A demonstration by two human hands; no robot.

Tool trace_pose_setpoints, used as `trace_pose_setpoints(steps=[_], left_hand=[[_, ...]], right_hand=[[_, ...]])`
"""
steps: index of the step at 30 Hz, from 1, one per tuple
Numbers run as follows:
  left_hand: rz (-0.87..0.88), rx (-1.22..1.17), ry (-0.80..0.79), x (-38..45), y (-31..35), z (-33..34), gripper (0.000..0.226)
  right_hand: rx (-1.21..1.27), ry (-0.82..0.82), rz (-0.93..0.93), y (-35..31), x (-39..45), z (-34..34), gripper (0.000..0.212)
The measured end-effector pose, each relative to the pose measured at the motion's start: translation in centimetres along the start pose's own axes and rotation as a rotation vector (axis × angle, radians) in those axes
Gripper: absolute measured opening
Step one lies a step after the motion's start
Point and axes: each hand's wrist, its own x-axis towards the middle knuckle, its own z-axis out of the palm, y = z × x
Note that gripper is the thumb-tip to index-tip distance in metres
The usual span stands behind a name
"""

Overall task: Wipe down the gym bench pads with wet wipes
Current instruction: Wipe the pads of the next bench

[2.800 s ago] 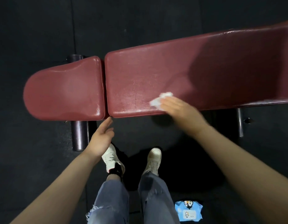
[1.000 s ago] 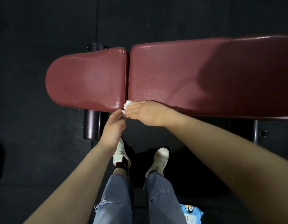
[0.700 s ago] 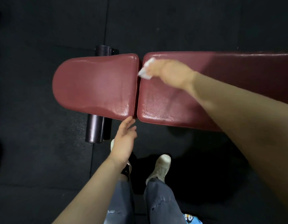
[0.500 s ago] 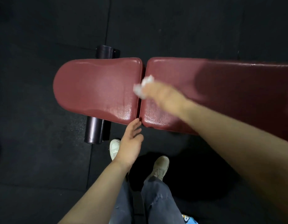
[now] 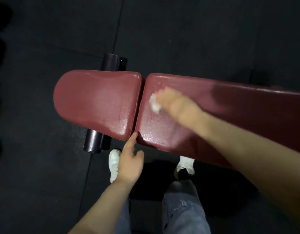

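We find the right hand clutching the wet wipe on the long back pad, just right of the seat pad; the left hand hangs slack.

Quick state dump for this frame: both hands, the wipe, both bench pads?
right hand: motion-blurred, holding the wipe against the long pad near the gap
left hand: fingers straight, fingertip at the near edge by the gap, holding nothing
wet wipe: crumpled, on the long pad
long pad: glossy, wet-looking sheen at its near left end
short pad: sheen near the gap, nothing on it
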Motion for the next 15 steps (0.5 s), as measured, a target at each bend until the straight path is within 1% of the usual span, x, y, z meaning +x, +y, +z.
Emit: trace_pose_setpoints(steps=[1, 2, 3, 4, 5, 6, 7, 8, 9, 10, 11, 12, 13, 14, 15], left_hand=[[-0.012, -0.030, 0.028, -0.1, 0.1, 0.3, 0.065], [-0.018, -0.049, 0.058, -0.1, 0.2, 0.8, 0.063], [-0.026, -0.066, 0.098, -0.1, 0.2, 1.4, 0.062], [-0.039, -0.088, 0.146, -0.2, 0.3, 2.1, 0.061], [-0.048, -0.107, 0.193, -0.5, 0.4, 2.8, 0.059], [-0.053, -0.117, 0.234, -0.6, 0.6, 3.4, 0.058], [-0.062, -0.122, 0.262, -0.7, 0.8, 3.8, 0.057], [-0.073, -0.131, 0.286, -0.7, 1.0, 4.1, 0.057], [-0.082, -0.132, 0.305, -0.7, 0.9, 4.5, 0.057], [-0.081, -0.129, 0.312, -0.7, 0.9, 4.9, 0.058], [-0.068, -0.125, 0.312, -0.7, 0.8, 5.3, 0.059], [-0.048, -0.114, 0.315, -0.7, 0.8, 5.7, 0.059], [-0.034, -0.093, 0.324, -0.8, 0.8, 6.2, 0.059], [-0.029, -0.067, 0.342, -0.8, 0.9, 6.6, 0.059], [-0.028, -0.051, 0.362, -0.7, 0.9, 6.9, 0.060]], right_hand=[[0.010, -0.061, -0.165, -1.1, -2.1, 1.7, 0.036], [0.008, -0.160, -0.352, -3.0, -4.1, 1.9, 0.031], [0.006, -0.206, -0.559, -3.7, -6.3, 2.3, 0.032], [-0.034, -0.229, -0.715, -3.2, -7.8, 1.9, 0.038], [-0.084, -0.218, -0.805, -2.2, -8.2, 1.3, 0.042], [-0.100, -0.186, -0.828, -0.9, -7.9, 0.9, 0.041], [-0.074, -0.190, -0.773, 0.4, -6.8, 0.1, 0.039], [-0.047, -0.153, -0.700, 2.0, -5.0, -1.0, 0.035], [-0.069, -0.139, -0.552, 3.3, -2.9, -2.5, 0.025], [-0.147, -0.127, -0.404, 4.5, -0.9, -4.1, 0.020], [-0.188, -0.125, -0.242, 5.6, 0.7, -5.4, 0.026], [-0.125, -0.111, -0.039, 6.3, 2.2, -6.1, 0.040], [-0.117, -0.049, 0.038, 6.2, 2.7, -6.7, 0.045], [-0.091, -0.012, 0.090, 5.8, 2.8, -6.7, 0.043], [-0.048, -0.044, 0.103, 4.3, 2.2, -6.7, 0.037]])
